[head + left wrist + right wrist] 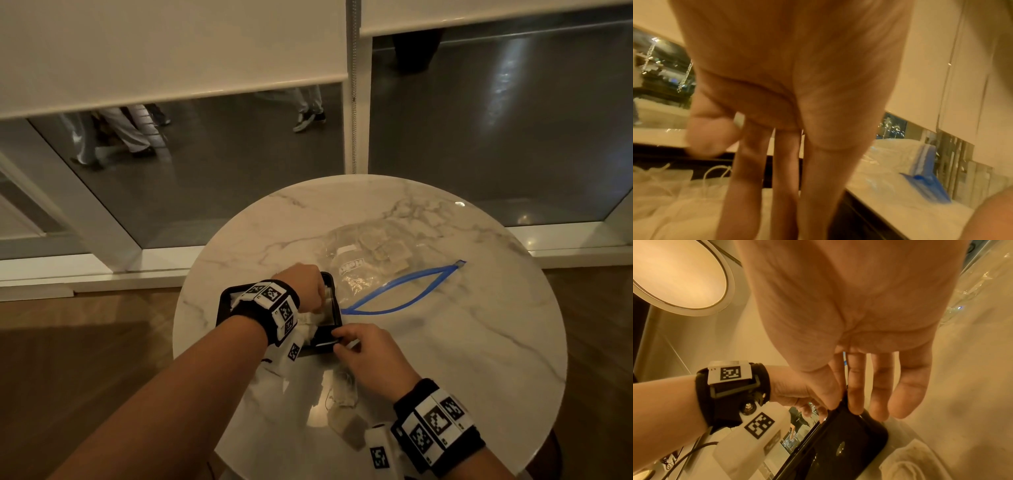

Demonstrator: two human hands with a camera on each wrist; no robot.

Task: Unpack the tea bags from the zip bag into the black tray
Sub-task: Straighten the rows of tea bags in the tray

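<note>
The black tray [224,303] sits on the near left of the round marble table [479,342], with white tea bags [684,203] piled in it. My left hand [308,287] hangs over the tray, its straight fingers [748,178] pointing down onto the tea bags; the fingertips are hidden. My right hand [363,346] pinches the tray's near right rim [838,443] between thumb and index finger, the other fingers straight. The clear zip bag [373,270] lies right of the tray, its blue zipper [404,291] gaping, with more tea bags [390,251] inside.
A couple of loose tea bags [344,397] with strings lie on the table in front of the tray, beside my right wrist. The table edge curves close on the left. Windows with lowered blinds [171,51] stand behind the table.
</note>
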